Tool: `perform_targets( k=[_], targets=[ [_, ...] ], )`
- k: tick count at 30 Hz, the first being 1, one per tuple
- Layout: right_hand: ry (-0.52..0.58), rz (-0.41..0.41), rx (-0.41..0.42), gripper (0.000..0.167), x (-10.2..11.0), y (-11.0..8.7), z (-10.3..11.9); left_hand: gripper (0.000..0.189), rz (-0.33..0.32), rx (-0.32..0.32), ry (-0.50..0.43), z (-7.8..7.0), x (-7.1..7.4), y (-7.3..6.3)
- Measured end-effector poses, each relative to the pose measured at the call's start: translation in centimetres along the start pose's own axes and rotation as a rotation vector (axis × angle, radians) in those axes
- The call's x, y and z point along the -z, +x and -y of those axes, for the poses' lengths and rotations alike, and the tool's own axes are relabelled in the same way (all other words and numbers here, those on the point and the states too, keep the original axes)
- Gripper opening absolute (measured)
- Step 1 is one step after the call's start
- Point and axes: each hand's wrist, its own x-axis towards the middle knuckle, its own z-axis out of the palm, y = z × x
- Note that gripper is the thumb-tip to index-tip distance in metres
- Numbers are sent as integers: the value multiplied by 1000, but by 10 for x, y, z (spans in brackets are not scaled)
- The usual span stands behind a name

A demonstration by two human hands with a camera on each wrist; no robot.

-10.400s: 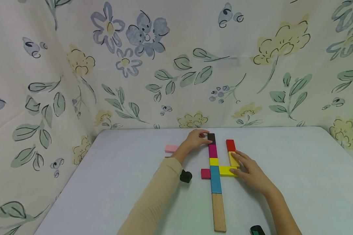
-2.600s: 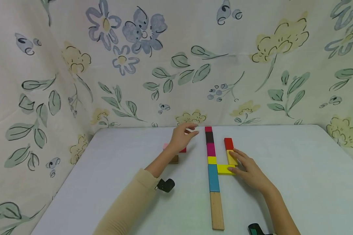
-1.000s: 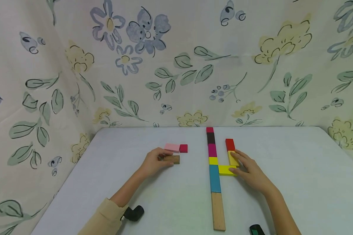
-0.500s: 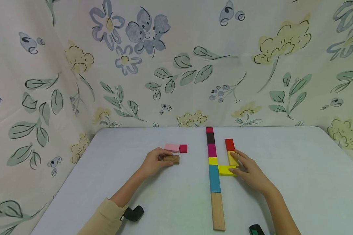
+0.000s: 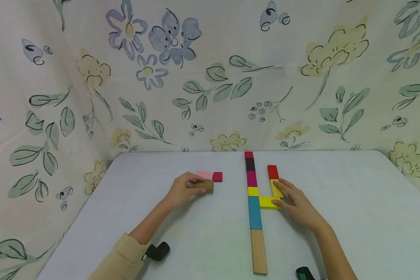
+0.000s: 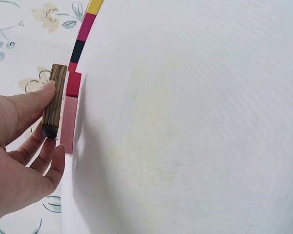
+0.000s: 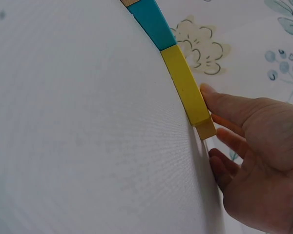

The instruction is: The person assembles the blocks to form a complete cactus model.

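My left hand [image 5: 182, 190] pinches a brown wooden block [image 6: 56, 100] with striped grain between thumb and fingers. In the left wrist view the block is lifted beside a pink block [image 6: 69, 124] and a crimson block [image 6: 74, 84]. My right hand [image 5: 302, 206] rests at the right branch of a block layout, its thumb on the lying yellow block [image 5: 267, 202] and a finger on the orange-yellow block [image 5: 275, 188]. A red block [image 5: 273, 171] continues that branch away from me. The yellow block's other end meets the blue block [image 5: 254, 213].
A straight column runs away from me: light wooden block [image 5: 259, 251], blue, small yellow [image 5: 253, 191], magenta [image 5: 251, 179], black [image 5: 250, 164] and crimson [image 5: 248, 154]. A white table [image 5: 210, 241] carries everything. Floral cloth [image 5: 217, 97] hangs behind and at left.
The crimson block beside the blue one is gone; one now tops the column. My left hand went from the column's far end to the brown block and has just raised it. My right hand stayed.
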Motion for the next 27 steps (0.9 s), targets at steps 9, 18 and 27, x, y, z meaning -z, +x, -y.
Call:
perform_targets(
  k=[9, 18, 27],
  targets=[
    [2, 1, 1, 68, 0, 0, 2, 29, 2, 29, -15, -14, 1, 5],
    [-7, -5, 13, 67, -1, 0, 0, 30, 8, 15, -35, -26, -1, 13],
    [-16, -5, 11, 68, -1, 0, -1, 28, -1, -23, -29, -32, -10, 23]
  ],
)
